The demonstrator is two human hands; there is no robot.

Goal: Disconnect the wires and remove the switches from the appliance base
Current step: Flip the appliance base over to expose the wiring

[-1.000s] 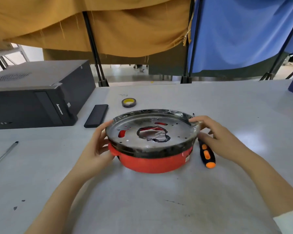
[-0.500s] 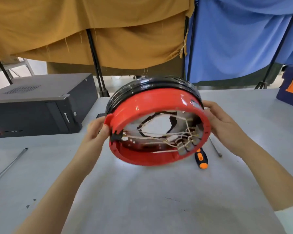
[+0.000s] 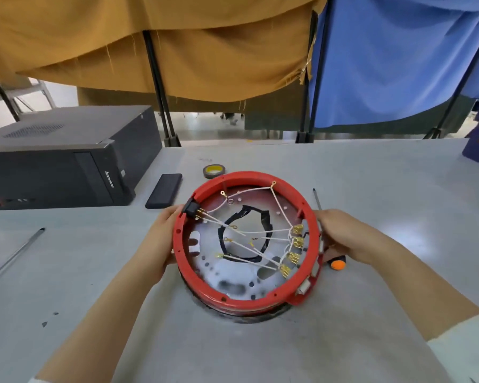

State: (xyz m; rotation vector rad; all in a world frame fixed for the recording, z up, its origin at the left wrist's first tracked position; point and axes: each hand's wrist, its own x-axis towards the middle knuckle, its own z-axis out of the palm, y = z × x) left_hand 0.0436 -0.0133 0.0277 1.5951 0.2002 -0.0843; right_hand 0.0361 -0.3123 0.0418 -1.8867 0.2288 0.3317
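Item: your appliance base (image 3: 205, 283), a red ring with its open side up, sits on the grey table (image 3: 371, 189) straight before you. Inside, white wires (image 3: 260, 233) run to brass terminals (image 3: 295, 244) at the right wall, and a black socket (image 3: 192, 212) sits at the left rim. Your left hand (image 3: 161, 239) and right hand (image 3: 343, 233) each grasp the rim from opposite sides. Readable writing: "lenovo" on the black computer case (image 3: 67, 161).
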